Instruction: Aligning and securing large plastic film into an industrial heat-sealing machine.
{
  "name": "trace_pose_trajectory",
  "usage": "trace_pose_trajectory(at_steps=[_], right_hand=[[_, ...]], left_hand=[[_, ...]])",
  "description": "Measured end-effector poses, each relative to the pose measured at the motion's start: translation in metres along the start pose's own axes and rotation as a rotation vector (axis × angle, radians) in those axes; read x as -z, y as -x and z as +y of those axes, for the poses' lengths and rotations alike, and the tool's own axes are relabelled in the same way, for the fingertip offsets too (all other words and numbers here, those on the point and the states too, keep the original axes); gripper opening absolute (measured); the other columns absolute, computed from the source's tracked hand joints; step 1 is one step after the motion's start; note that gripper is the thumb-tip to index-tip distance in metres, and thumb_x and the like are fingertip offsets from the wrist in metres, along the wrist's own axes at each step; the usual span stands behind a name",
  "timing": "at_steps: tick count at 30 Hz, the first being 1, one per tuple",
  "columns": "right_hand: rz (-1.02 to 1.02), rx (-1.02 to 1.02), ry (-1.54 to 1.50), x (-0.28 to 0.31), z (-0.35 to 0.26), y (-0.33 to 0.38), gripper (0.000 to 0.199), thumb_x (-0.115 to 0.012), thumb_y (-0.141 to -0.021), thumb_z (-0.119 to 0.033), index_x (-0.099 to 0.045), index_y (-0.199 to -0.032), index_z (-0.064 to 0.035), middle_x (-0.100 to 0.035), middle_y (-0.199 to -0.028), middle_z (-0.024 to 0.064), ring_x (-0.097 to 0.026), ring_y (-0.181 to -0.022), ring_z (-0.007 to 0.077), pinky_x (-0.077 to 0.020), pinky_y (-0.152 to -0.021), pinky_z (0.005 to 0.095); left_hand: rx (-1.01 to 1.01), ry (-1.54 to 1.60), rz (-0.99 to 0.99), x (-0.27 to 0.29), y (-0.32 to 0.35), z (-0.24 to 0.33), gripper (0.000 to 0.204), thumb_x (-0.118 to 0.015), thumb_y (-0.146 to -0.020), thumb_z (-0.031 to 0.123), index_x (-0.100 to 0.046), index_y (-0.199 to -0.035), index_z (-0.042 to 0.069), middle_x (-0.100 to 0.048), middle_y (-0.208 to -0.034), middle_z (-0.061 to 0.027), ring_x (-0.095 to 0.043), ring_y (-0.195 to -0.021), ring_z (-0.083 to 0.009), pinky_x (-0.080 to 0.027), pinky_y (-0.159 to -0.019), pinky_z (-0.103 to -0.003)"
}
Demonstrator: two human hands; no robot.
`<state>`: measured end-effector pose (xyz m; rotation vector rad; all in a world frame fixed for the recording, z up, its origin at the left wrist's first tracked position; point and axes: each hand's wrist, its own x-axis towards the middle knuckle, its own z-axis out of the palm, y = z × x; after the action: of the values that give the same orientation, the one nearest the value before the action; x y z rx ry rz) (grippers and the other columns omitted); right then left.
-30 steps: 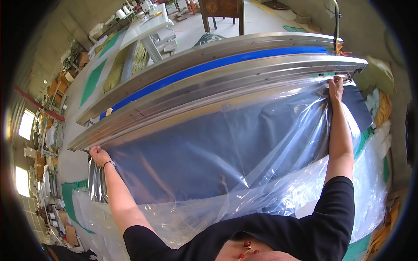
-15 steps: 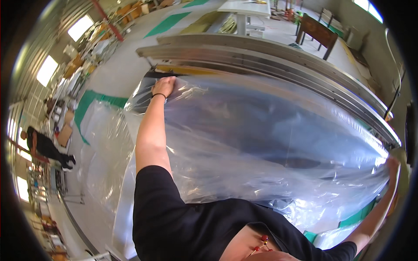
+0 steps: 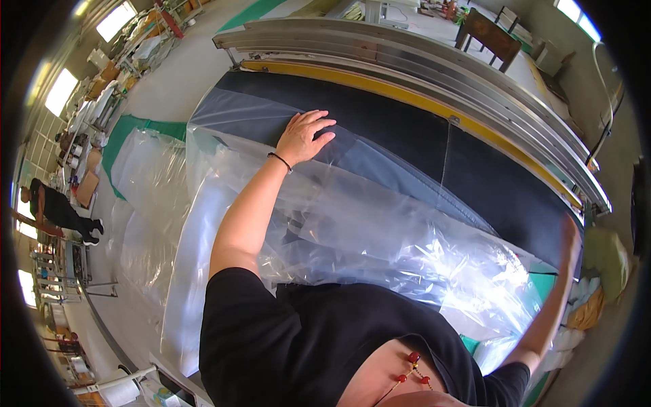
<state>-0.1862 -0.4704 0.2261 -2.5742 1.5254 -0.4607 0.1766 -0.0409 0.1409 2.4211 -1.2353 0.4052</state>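
Lying toward 4 o'clock from the spread-fingered left hand (image 3: 303, 139): clear, crinkled plastic film (image 3: 380, 210), long axis 10-to-4, partly over flat black desk (image 3: 488, 173); left nearer. Right hand (image 3: 571, 234) blurred, grip unclear.

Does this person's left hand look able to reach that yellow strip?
Probably yes: between the left hand and the yellow strip I see only flat black surface, with nothing standing in the way.

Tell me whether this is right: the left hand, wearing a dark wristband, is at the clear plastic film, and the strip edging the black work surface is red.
The strip edging the black work surface is yellow, not red: the head view shows it. What you say of the left hand is right.
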Motion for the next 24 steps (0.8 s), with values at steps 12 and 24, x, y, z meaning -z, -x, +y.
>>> trace_pose_trajectory(at_steps=[12,24], right_hand=[[-0.286,0.907,0.123,-0.125,-0.324,0.079,0.052,-0.058,-0.066,-0.037,-0.053,-0.099,0.0023,-0.058,-0.096,0.0150,-0.058,-0.088,0.0277,-0.0472,-0.069,0.0406],[-0.818,0.829,-0.663,-0.167,-0.332,0.074,0.011,-0.060,-0.068,-0.018,-0.066,-0.073,-0.0105,-0.057,-0.058,-0.0004,-0.049,-0.044,0.0100,-0.0396,-0.039,0.0242]], left_hand=[[-0.156,0.167,0.231,-0.014,-0.021,0.023,0.029,-0.057,-0.077,0.024,-0.057,-0.101,0.009,-0.052,-0.111,-0.0080,-0.046,-0.105,-0.0242,-0.033,-0.091,-0.039],[-0.056,0.149,0.217,0.006,0.012,0.012,0.034,-0.056,-0.076,0.028,-0.057,-0.103,0.009,-0.052,-0.111,-0.0139,-0.048,-0.102,-0.0291,-0.036,-0.088,-0.037]])
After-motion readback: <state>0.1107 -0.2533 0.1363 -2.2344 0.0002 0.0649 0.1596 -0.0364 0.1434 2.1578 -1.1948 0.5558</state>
